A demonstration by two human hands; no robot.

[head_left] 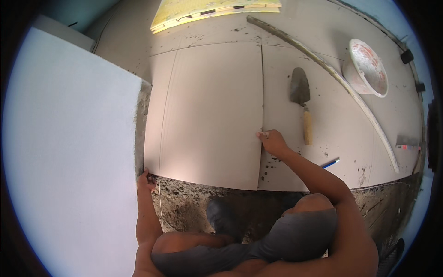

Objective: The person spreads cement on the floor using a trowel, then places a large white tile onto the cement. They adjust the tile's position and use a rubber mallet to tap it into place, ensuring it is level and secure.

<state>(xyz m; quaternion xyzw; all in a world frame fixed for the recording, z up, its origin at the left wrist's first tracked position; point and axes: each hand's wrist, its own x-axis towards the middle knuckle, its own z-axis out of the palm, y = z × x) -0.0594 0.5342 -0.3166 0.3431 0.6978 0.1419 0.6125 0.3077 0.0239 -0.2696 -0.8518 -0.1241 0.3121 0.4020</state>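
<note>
A large beige floor tile [212, 111] lies in front of me, its near edge over rough, wet-looking mortar [180, 198]. At its near left corner, beside the white wall, my left hand [146, 181] is closed round the corner. My right hand [274, 142] pinches the tile's right edge, where a dark, narrow gap separates it from the neighbouring tile [281, 171]. A thin string [160, 184] runs over the tile near its left side. To the right of my right hand lies a pointed trowel [300, 87] with a wooden handle.
A blue pencil-like stick [330, 163] lies by my right forearm. Farther right are a long, pale bar [341, 78] and a white, stained bucket [353, 74]. A yellow, flat stack [217, 9] sits at the far side. The white wall [83, 138] bounds the left.
</note>
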